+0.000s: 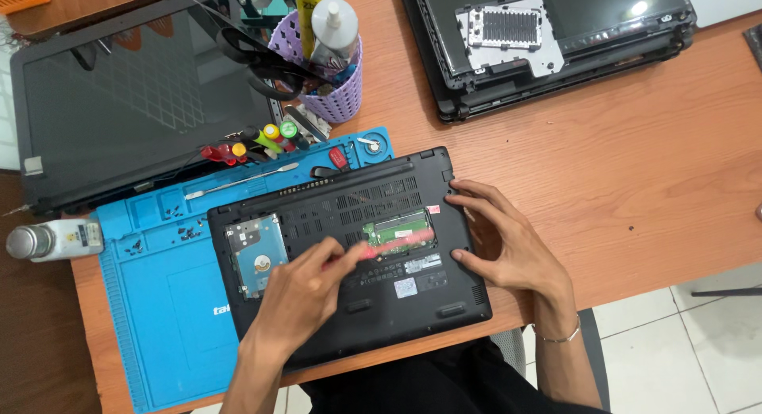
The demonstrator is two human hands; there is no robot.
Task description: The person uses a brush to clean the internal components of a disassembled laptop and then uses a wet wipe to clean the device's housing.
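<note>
Black and upturned, the laptop [349, 255] lay in the lower centre of the frame, partly on a blue repair mat [159, 303]. Left hand [305, 291] gripped a red-handled screwdriver [389, 249] over the green memory module [397, 227]; right hand [508, 243] lay open, fingers spread on the laptop's right edge.

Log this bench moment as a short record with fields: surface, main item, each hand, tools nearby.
surface: wooden table with a blue work mat
main item: black laptop lying bottom up, cover off, hard drive and green memory board exposed
left hand: holds a red-handled tool to the memory board
right hand: fingers spread on the laptop's right edge
tools nearby: screwdrivers at the mat's top, purple basket with scissors and bottles
</note>
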